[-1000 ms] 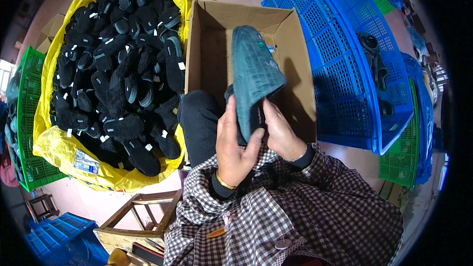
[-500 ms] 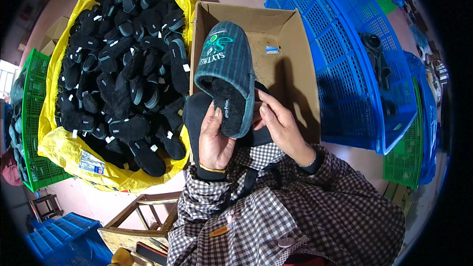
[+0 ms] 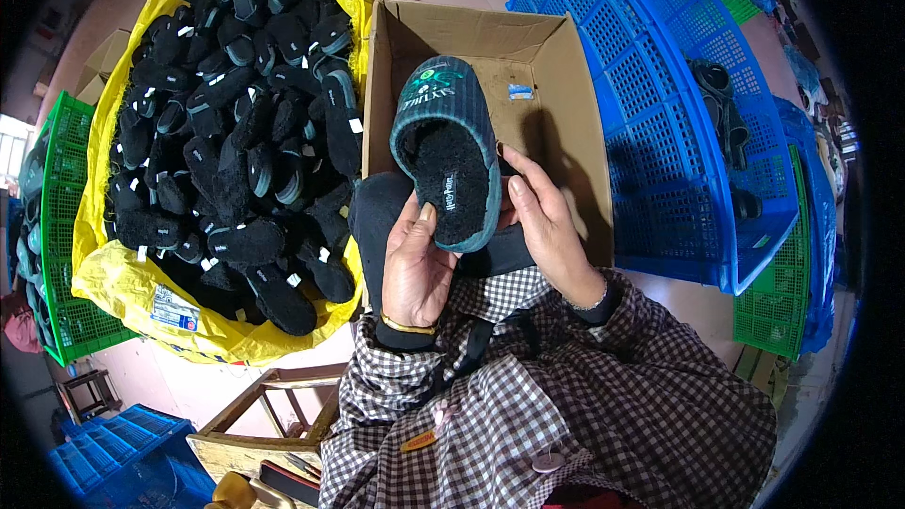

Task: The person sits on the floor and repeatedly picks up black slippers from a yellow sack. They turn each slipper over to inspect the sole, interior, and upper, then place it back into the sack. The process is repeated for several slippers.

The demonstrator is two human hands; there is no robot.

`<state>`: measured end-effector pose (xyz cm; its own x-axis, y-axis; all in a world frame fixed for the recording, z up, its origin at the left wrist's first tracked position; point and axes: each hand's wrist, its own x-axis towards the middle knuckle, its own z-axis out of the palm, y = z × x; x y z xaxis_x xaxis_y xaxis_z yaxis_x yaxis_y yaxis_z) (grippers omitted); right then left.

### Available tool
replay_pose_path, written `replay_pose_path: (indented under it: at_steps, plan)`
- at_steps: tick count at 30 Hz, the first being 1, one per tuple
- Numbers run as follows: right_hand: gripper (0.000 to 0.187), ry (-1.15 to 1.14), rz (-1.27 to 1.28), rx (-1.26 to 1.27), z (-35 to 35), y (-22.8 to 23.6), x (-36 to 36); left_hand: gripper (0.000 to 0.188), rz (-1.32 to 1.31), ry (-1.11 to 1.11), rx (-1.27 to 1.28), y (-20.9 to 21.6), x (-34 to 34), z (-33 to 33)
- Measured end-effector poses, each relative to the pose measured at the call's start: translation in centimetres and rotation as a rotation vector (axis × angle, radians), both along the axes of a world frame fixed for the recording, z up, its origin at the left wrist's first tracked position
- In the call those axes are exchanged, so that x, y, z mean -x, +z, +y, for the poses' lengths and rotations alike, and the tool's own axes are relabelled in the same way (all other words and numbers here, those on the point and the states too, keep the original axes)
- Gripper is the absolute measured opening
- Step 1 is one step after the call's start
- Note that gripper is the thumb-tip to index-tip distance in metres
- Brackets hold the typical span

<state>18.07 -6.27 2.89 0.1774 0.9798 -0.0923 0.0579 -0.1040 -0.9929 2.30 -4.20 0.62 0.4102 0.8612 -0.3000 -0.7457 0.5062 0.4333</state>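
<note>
A dark green slipper with a black fleecy lining is held over the cardboard box, its toe pointing away from me and its footbed facing up. Bright green embroidery crosses the top of the toe. My left hand grips the heel end, with the thumb on the footbed. Along the right edge, my right hand holds the slipper too; some of its fingers are hidden behind the sole. The cardboard box stands open beyond my lap, with a small blue-and-white scrap on its bottom.
At left, a yellow woven sack is heaped with black slippers. A tall blue plastic crate leans at right, beside a green crate. Another green crate stands far left. A wooden stool is near my left side.
The slipper has come slightly lower and to the right, its toe tipped back so more of the footbed shows. Both hands keep hold of it.
</note>
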Motion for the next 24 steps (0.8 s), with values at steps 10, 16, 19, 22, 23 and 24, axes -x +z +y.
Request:
replay_pose_path:
  at_steps: [10, 16, 19, 22, 23, 24]
  plan:
    - [0.047, 0.016, -0.307, -0.235, 0.0, -0.5, 0.3, 0.034, -0.057, -0.009, 0.045, 0.2, -0.1, -0.1]
    - [0.052, 0.072, -0.491, -0.263, -0.5, 0.1, 0.8, 0.034, -0.056, -0.025, 0.036, -0.3, 0.1, -0.1]
    - [0.054, 0.083, -0.481, -0.265, -0.7, 0.0, 0.9, 0.035, -0.066, -0.013, 0.067, -0.8, 0.2, -0.1]
    - [0.056, 0.098, -0.632, -0.362, -0.8, 0.2, 1.0, 0.037, -0.076, 0.008, 0.081, -1.2, 0.0, -0.1]
    - [0.058, 0.108, -0.664, -0.366, -0.9, 0.4, 1.1, 0.036, -0.072, 0.015, 0.07, -1.3, 0.1, -0.1]
    - [0.058, 0.13, -0.7, -0.344, -1.1, 0.6, 1.1, 0.036, -0.067, 0.023, 0.06, -1.4, 0.1, 0.0]
